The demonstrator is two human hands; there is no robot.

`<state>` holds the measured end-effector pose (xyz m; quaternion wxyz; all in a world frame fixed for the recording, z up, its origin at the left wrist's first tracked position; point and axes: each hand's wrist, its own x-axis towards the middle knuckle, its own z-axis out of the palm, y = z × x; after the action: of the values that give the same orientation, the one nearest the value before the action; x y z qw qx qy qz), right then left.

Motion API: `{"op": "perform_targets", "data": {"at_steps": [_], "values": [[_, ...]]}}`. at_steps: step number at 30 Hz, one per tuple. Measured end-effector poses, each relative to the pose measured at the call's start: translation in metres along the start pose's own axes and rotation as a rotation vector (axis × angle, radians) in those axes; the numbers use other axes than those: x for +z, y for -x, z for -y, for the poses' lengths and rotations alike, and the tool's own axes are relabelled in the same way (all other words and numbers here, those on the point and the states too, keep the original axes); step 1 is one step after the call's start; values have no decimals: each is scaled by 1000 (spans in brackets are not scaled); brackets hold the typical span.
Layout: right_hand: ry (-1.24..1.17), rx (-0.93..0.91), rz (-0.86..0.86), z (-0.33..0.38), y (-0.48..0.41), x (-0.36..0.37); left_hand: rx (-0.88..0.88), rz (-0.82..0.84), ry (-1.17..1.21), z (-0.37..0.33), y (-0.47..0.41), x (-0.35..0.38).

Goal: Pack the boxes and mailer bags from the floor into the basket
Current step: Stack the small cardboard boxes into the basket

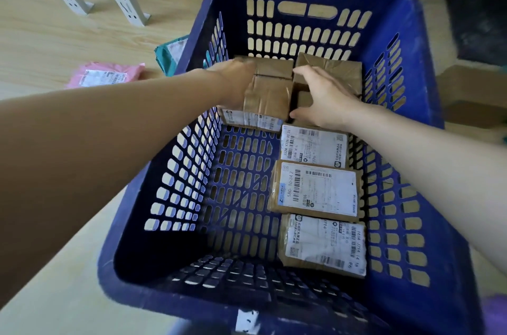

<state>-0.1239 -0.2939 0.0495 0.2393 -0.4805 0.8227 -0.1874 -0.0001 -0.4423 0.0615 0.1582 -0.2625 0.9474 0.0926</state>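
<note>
**Squaring up parcels at the basket's far end**

I'm reaching both arms into the blue slotted plastic basket [428, 60]. My left hand [236, 79] is lying against the left face of the brown tape-wrapped cardboard box [267, 96] in the far-left corner; it's blurring, so I can't tell whether the fingers are curling round it. My right hand [321, 96] is spreading wide, fingers fairly straight, pressing on the taped brown carton [334, 68] in the far-right corner. To do this well, I'm thinking of sliding the two flush together and hard against the far wall, leaving no gap. Three white-labelled brown parcels [315, 189] are lining the right wall. The pink mailer bag [107, 75] and the teal mailer bag [170, 52] are lying outside, beyond the left rim.
</note>
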Motion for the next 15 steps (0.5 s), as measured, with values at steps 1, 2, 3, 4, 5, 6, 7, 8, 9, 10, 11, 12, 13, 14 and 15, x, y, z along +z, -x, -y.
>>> {"op": "perform_targets", "data": {"at_steps": [1,2,3,4,5,6,7,8,9,10,11,12,13,14,15], "values": [[-3,2,-12,2,8,-7,21,-11,-4,-3,5,-6],[-2,4,-25,5,16,-13,40,-22,-9,-6,11,-13],[0,7,-37,8,24,-20,56,-31,-12,-10,18,-20],[7,11,-50,10,33,-27,70,-42,-8,-14,25,-28],[22,17,-62,13,42,-34,85,-53,3,-20,32,-36],[47,19,-80,15,52,-42,100,-66,15,-25,40,-44],[73,19,-100,18,62,-50,113,-79,24,-32,49,-51],[97,16,-122,21,73,-59,127,-92,31,-39,57,-59],[114,16,-140,24,83,-68,141,-104,36,-46,66,-66],[127,15,-156,26,95,-77,158,-117,35,-54,75,-73],[132,17,-169,29,107,-87,177,-130,30,-62,83,-80],[139,22,-183,32,120,-97,193,-140,26,-70,93,-87],[150,28,-198,33,133,-106,212,-151,22,-78,102,-95],[170,35,-212,35,147,-116,237,-164,17,-88,111,-102],[186,40,-227,37,162,-125,264,-178,13,-97,121,-108]]}}
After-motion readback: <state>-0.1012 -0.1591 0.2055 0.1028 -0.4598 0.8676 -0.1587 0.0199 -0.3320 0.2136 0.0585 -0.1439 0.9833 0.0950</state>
